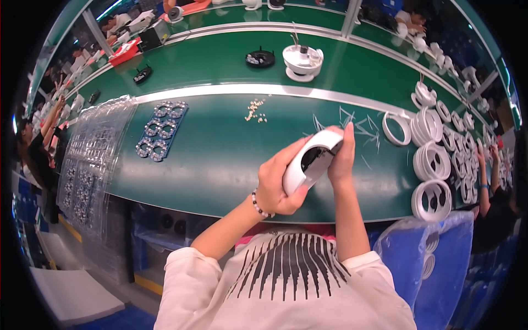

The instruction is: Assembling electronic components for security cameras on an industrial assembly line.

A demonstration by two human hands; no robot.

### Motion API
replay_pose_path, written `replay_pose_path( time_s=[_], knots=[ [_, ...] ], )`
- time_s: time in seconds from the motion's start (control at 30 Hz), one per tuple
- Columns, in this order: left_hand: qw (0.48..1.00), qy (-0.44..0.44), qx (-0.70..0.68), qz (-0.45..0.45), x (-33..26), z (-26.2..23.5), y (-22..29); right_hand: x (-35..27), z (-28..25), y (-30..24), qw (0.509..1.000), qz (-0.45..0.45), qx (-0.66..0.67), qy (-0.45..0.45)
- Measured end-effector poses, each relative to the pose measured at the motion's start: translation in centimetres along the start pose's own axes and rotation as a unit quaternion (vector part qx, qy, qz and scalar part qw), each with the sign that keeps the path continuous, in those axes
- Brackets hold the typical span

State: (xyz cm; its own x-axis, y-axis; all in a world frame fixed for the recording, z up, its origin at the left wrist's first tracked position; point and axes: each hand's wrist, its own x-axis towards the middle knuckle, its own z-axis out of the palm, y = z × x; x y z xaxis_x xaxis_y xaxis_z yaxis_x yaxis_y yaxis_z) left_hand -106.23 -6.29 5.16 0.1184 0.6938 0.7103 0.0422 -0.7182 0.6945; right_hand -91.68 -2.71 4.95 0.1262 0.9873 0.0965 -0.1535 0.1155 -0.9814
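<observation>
A white rounded plastic housing (293,175) is held between my two hands above the near part of the green worktable (220,170). A dark opening in its face shows what looks like a circuit board inside. My left hand (271,180) wraps round its left side, with the thumb at its lower end. On the other side, my right hand (342,159) grips the upper right end, thumb pointing up. Beyond the hands lie thin clear-white strips (366,131), partly hidden by my fingers. Small pale connector-like bits (254,110) are scattered farther off.
Blue circuit boards (163,129) lie at the left, beside stacked clear plastic trays (96,148). White rings (432,201) are stacked at the right. On the green belt behind stand a white round assembly (302,61) and a black part (260,58). Other people work at both sides.
</observation>
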Motion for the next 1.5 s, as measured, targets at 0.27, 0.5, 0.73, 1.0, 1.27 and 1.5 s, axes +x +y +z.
replay_pose_path(
  time_s=[0.27, 0.5, 0.73, 1.0, 1.27, 1.5],
  knots=[
    [0.989, -0.019, 0.054, 0.134, 1.4, 0.1, -2.4, 4.0, 0.8, 2.1, 0.977, -0.02, 0.164, -0.134],
    [0.979, -0.072, 0.053, 0.183, 2.3, 0.8, -4.4, 3.5, 0.7, 2.4, 0.924, 0.088, 0.357, -0.106],
    [0.973, -0.078, 0.021, 0.216, -1.1, 4.3, -2.9, 0.8, -1.4, 1.9, 0.884, 0.091, 0.423, -0.178],
    [0.804, 0.195, -0.376, -0.419, 7.2, -0.3, -9.3, 4.9, -8.4, 3.2, 0.948, -0.14, -0.262, 0.116],
    [0.814, 0.241, -0.22, -0.481, 13.3, -11.7, -29.5, 5.8, -23.6, 3.3, 0.71, -0.128, -0.669, 0.178],
    [0.809, 0.22, 0.275, -0.47, 14.4, -16.8, -39.6, 6.1, -19.9, 1.5, 0.735, -0.21, -0.619, 0.179]
  ],
)
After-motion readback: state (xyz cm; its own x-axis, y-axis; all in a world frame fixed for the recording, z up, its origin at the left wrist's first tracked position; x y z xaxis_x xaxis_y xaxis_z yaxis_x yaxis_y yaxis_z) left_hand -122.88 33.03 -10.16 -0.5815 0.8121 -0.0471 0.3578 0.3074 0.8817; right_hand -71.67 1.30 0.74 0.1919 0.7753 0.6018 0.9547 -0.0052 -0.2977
